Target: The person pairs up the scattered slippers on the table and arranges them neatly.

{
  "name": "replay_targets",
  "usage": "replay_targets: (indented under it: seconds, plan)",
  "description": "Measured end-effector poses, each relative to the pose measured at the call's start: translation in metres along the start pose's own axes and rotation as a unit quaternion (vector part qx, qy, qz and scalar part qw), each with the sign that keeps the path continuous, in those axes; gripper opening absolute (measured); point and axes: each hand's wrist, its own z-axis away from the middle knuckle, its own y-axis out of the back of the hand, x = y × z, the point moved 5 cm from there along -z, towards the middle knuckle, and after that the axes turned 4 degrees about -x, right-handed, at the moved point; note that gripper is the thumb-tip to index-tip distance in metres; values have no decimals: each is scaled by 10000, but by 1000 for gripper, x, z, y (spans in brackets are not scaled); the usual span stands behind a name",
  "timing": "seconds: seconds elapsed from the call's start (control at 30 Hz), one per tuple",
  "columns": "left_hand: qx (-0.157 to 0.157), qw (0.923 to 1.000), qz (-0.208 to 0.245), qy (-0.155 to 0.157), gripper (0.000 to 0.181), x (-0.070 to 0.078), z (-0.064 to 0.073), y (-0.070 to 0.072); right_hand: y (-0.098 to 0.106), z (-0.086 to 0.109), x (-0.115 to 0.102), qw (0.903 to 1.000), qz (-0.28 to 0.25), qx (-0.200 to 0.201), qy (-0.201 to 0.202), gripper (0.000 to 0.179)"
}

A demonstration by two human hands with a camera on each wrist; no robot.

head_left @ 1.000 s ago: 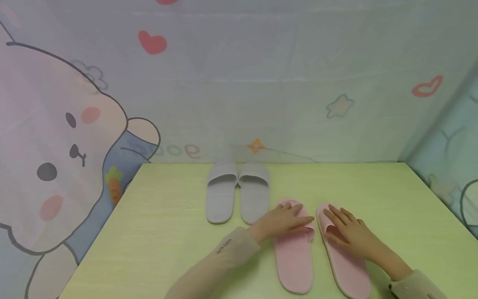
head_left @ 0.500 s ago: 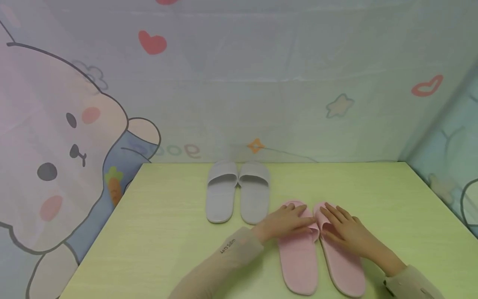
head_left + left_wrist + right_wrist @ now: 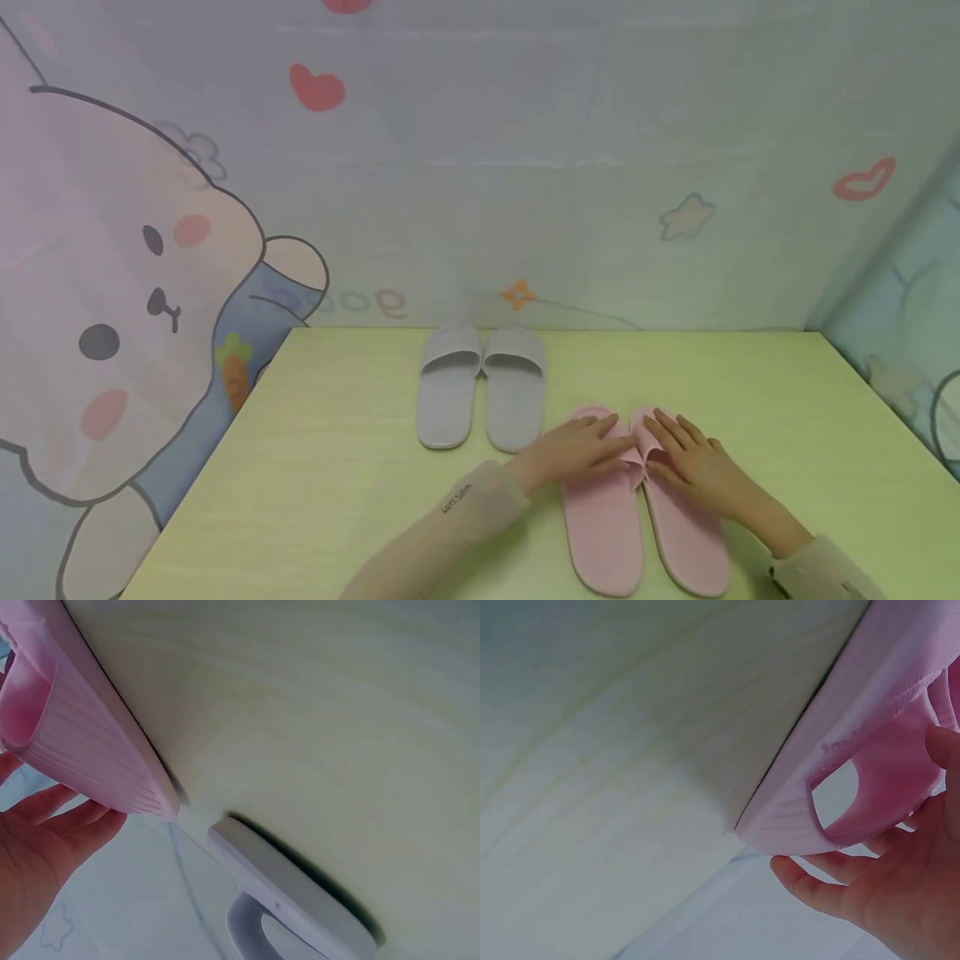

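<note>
Two pink slide slippers lie side by side at the front right of the table in the head view, toes pointing away and their straps meeting at the inner sides. My left hand rests on the strap of the left pink slipper, fingers stretched across it. On the right pink slipper lies my right hand, its fingers extended over the strap and its thumb by the strap's opening. In the left wrist view, fingertips touch the ribbed strap; the right wrist view has fingers along the other strap.
A grey slipper and its mate stand together at the table's back edge, left of the pink pair. Behind the pale yellow-green table hangs a printed cloth with a cartoon bear and hearts.
The pink slippers have come together: the left one shifted slightly right and the right one left, with the hands on them. The gap between their straps has closed. The grey pair stayed put.
</note>
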Motion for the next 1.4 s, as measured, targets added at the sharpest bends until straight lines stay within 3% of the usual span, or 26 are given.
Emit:
replay_targets:
  seconds: [0.2, 0.47, 0.93, 1.07, 1.27, 1.4]
  plan:
    - [-69, 9999, -146, 46, 44, 2, 12, 7, 3, 0, 0, 9996, -237, -134, -75, 56]
    - [27, 9997, 226, 107, 46, 10, 27, 13, 14, 9, -5, 9990, -436, -122, 55, 56]
    - [540, 9967, -608, -52, 47, 26, 51, 27, 25, 31, -17, 9994, -85, 74, 319, 57]
    - [545, 9966, -616, -34, 48, 28, 55, 24, 25, 37, -21, 9991, -91, 102, 392, 60]
    - [320, 9990, -298, 31, 49, 31, 55, 13, 19, 43, -24, 9999, -79, 77, 95, 60]
    - [173, 9994, -276, 77, 49, 33, 55, 6, 15, 43, -24, 9994, 59, 305, 153, 63]
